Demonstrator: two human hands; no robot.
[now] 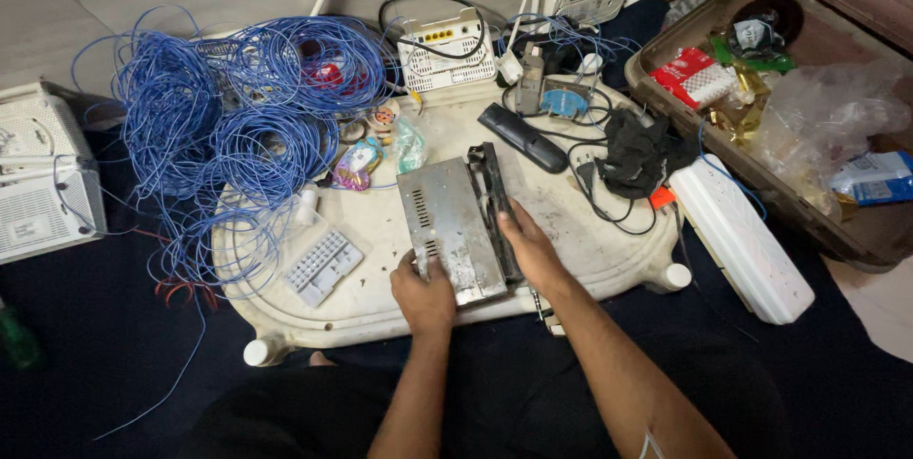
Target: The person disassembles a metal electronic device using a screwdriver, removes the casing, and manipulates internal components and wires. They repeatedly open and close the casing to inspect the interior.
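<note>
White tray (609,259) | metal box (452,226) between hands | left hand (425,295), right hand (533,252) gripping it

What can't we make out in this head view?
- Underside of the metal box: faces the white tray.
- Left hand fingertips: curled over the box's near edge.
- Right hand palm side: pressed against the box's black side.
- Router at left: cut by the frame edge.
- Items under the blue cable: covered by the coils.
- Suitcase contents: partly hidden by a plastic bag.
</note>
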